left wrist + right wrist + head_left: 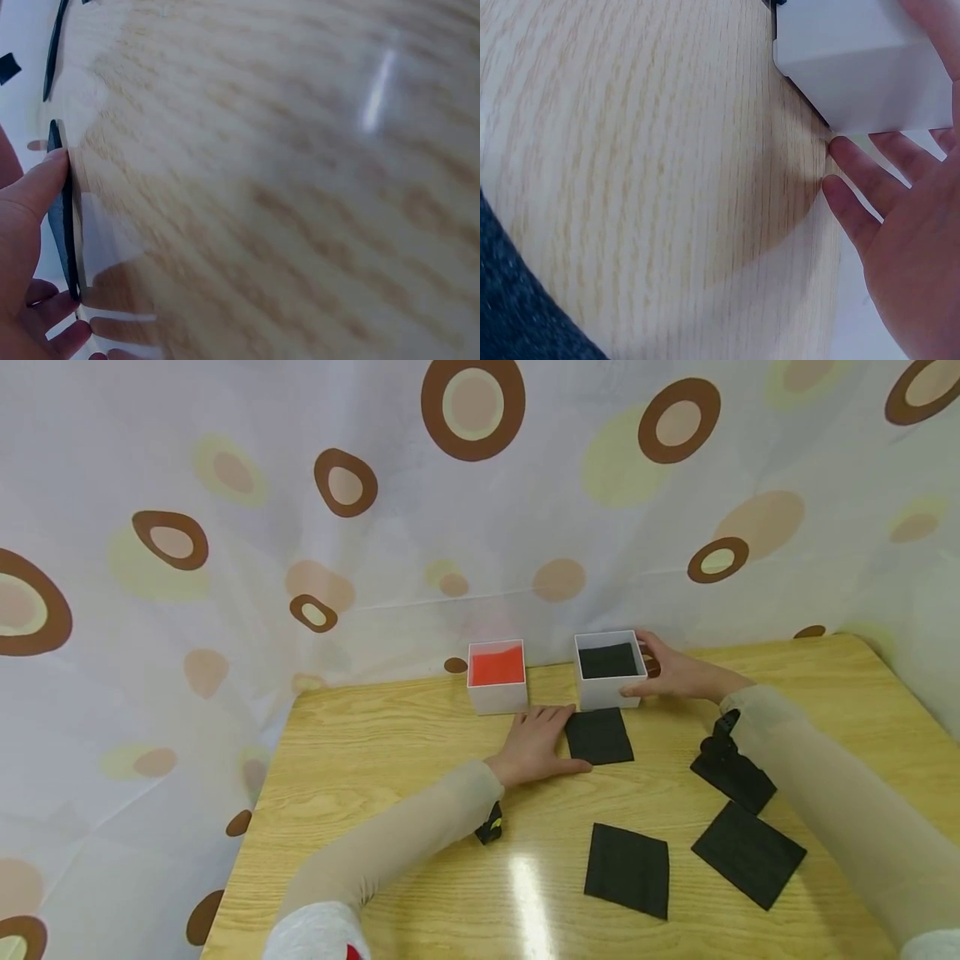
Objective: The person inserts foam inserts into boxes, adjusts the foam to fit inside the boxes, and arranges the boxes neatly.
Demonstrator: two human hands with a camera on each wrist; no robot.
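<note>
My left hand (534, 747) lies on the table with its fingers spread along the left side of a flat black cloth square (601, 737). Its thumb is at the cloth's near corner and its fingertips at the far corner; the left wrist view shows the thumb (46, 184) on the cloth's edge (63, 225). A white open-topped box (609, 693) stands just behind that square, with black cloth (608, 662) inside. My right hand (678, 675) grips this box by its right side, thumb on the front face and fingers towards the back corner.
A second white box (498, 699) holding red cloth (498, 667) stands to the left. More black squares lie nearer on the table: one in the front middle (628, 870), one to its right (749, 853), and one (738, 779) partly under the right wrist strap. A patterned curtain (405, 543) hangs behind.
</note>
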